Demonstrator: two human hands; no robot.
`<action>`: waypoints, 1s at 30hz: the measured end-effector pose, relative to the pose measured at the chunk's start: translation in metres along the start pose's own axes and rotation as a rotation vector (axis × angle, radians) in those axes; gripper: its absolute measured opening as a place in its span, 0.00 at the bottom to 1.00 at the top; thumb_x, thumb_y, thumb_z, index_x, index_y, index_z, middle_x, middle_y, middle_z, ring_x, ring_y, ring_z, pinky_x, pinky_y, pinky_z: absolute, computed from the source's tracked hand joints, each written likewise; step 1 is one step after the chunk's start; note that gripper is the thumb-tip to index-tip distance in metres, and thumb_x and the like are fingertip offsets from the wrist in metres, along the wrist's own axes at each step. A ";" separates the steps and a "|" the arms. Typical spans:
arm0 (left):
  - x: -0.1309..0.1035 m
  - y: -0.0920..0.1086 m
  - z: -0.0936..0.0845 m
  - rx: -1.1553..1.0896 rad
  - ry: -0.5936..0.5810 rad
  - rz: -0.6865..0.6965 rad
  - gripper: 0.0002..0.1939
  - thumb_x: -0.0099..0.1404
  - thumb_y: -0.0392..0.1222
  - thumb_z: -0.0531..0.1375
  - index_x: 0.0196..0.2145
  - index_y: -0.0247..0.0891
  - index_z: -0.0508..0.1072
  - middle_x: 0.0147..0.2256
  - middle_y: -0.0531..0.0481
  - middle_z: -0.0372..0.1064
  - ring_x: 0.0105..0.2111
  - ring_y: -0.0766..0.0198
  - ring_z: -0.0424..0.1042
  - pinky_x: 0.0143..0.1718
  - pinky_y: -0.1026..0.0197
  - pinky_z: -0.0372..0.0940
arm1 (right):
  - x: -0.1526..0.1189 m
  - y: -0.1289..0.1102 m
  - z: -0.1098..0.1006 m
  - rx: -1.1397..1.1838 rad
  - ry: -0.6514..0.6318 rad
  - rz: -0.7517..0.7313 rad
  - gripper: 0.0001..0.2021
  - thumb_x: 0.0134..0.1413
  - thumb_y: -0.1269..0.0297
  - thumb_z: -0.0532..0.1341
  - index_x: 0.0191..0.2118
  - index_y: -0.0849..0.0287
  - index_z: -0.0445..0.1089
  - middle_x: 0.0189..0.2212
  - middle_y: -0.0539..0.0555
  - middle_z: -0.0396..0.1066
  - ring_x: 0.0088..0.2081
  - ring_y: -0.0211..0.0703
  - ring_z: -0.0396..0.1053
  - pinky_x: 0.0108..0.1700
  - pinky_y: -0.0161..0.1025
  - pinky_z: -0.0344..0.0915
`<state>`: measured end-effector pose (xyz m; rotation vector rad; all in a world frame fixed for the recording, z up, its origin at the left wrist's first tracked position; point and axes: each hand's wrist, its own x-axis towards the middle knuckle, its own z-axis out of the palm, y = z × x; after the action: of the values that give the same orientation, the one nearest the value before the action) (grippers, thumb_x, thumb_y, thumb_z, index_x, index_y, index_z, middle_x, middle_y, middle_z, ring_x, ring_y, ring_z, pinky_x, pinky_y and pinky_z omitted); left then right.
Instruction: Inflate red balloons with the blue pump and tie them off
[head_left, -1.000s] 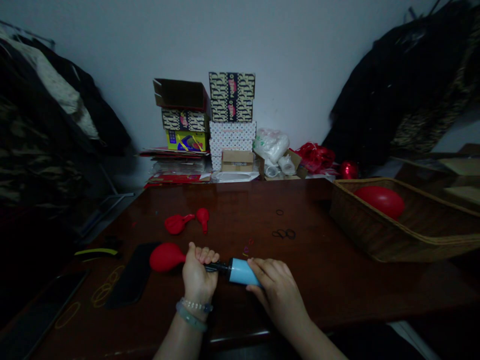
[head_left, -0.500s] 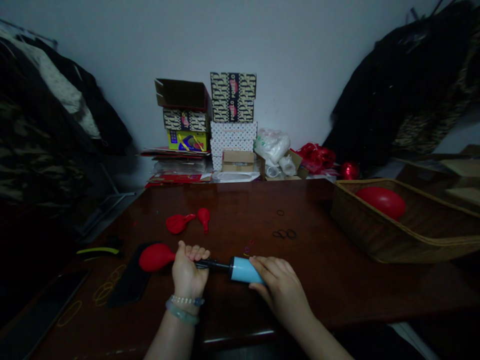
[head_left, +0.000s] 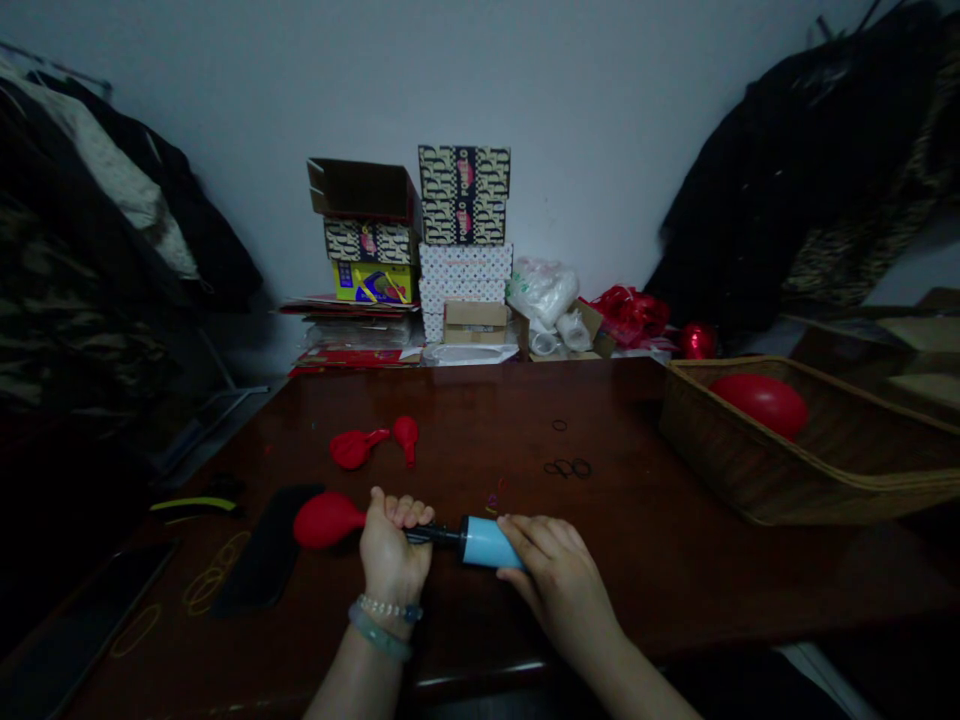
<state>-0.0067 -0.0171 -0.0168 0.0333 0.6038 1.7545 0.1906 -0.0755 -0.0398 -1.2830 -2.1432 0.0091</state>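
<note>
My left hand (head_left: 395, 540), with two bracelets at the wrist, is closed round the black end of a hand pump, where the neck of a partly filled red balloon (head_left: 327, 520) meets it. The balloon sticks out to the left of my fist. My right hand (head_left: 559, 575) wraps the blue barrel of the pump (head_left: 487, 541). A short piece of black rod shows between my left hand and the barrel. Beyond my left hand, two flat red balloons (head_left: 352, 449) (head_left: 406, 438) lie on the brown table (head_left: 480, 400).
A wicker basket (head_left: 720, 460) holding an inflated red balloon (head_left: 761, 403) stands at the right. Black bands (head_left: 568, 468) lie right of centre. Yellow bands (head_left: 204, 588), a dark flat object (head_left: 262, 550) and a phone-like slab (head_left: 97, 620) lie left. Boxes (head_left: 465, 270) are stacked behind.
My left hand has moved right with the red balloon, toward the blue barrel, so less of the black rod shows. My right hand has hardly moved.
</note>
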 end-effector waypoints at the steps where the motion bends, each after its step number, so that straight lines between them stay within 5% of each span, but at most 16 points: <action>1: 0.000 -0.003 -0.001 0.000 -0.004 -0.002 0.21 0.68 0.41 0.52 0.19 0.39 0.49 0.14 0.60 0.44 0.13 0.73 0.48 0.17 0.66 0.50 | 0.000 -0.001 0.001 0.004 -0.004 0.003 0.22 0.55 0.64 0.63 0.56 0.53 0.64 0.49 0.56 0.70 0.47 0.52 0.66 0.49 0.50 0.62; 9: -0.003 -0.012 -0.001 0.014 -0.004 -0.050 0.22 0.67 0.42 0.53 0.19 0.39 0.49 0.14 0.59 0.44 0.13 0.72 0.48 0.17 0.65 0.51 | -0.003 -0.003 0.004 0.004 -0.009 0.027 0.22 0.55 0.64 0.63 0.56 0.53 0.64 0.49 0.56 0.70 0.47 0.51 0.66 0.49 0.50 0.62; 22: 0.020 0.037 -0.006 0.001 0.007 -0.005 0.21 0.70 0.40 0.47 0.19 0.39 0.48 0.13 0.60 0.44 0.12 0.72 0.48 0.16 0.66 0.48 | 0.001 0.002 -0.006 -0.018 -0.012 -0.018 0.21 0.56 0.61 0.62 0.56 0.54 0.64 0.50 0.56 0.70 0.48 0.50 0.66 0.49 0.48 0.62; 30: 0.010 0.020 -0.008 -0.022 -0.033 -0.047 0.20 0.69 0.40 0.50 0.19 0.39 0.49 0.15 0.60 0.45 0.14 0.72 0.50 0.18 0.65 0.52 | 0.001 0.006 -0.006 -0.049 0.017 -0.038 0.20 0.58 0.60 0.61 0.56 0.53 0.65 0.49 0.57 0.71 0.47 0.50 0.66 0.48 0.48 0.60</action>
<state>-0.0301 -0.0138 -0.0183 0.0329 0.5573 1.7113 0.1986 -0.0736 -0.0363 -1.2652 -2.1647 -0.0701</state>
